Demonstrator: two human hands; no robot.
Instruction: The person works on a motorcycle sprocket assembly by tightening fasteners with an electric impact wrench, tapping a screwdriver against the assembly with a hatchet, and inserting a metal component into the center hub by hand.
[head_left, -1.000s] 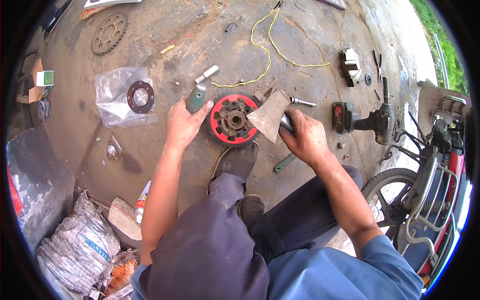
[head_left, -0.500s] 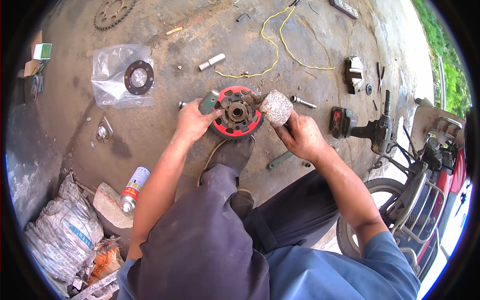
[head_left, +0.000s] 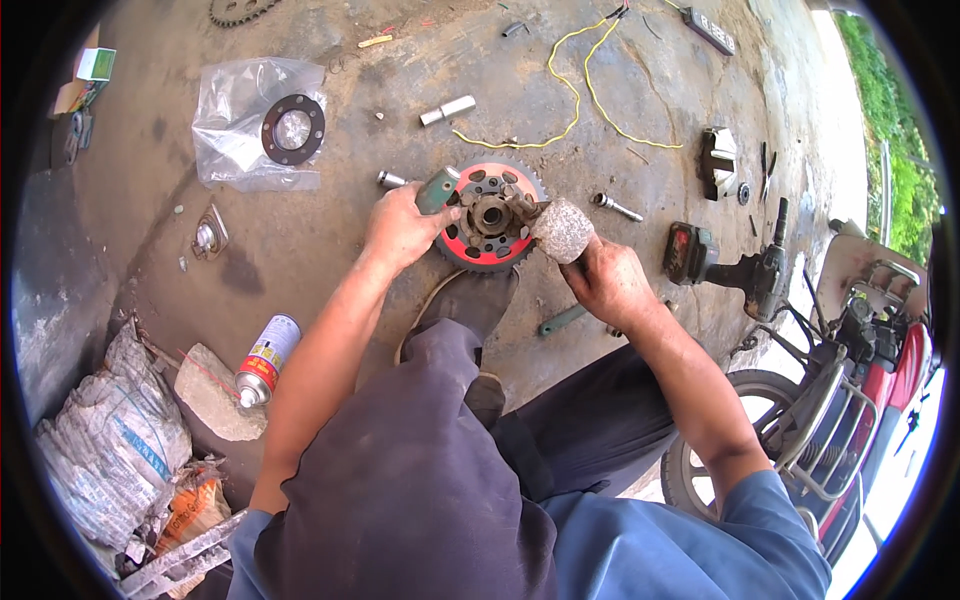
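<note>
A sprocket with a toothed dark rim, red face (head_left: 456, 240) and central metal hub (head_left: 491, 214) lies in front of my shoe. My left hand (head_left: 397, 232) grips a thick green bar (head_left: 436, 190) with a bare metal end, held against the sprocket's left side; its thumb reaches toward the hub. On the other side my right hand (head_left: 612, 285) is closed around what looks like a hammer (head_left: 562, 231), its rough grey head close up. A dark metal part stretches from that head to the hub; whether it touches is unclear. The hammer's handle is hidden in my fist.
Near my right hand lie a green-handled tool (head_left: 562, 320) and a socket extension (head_left: 618, 207), with a cordless impact wrench (head_left: 735, 270) farther right. A motorcycle (head_left: 850, 400) stands at right. Left are a spray can (head_left: 268, 360), a black ring plate (head_left: 293, 130) and a sack (head_left: 110, 430).
The hammer head has come slightly nearer to me beside the hub and tilted. My left hand keeps its hold on the green bar. The whole view has shifted a little.
</note>
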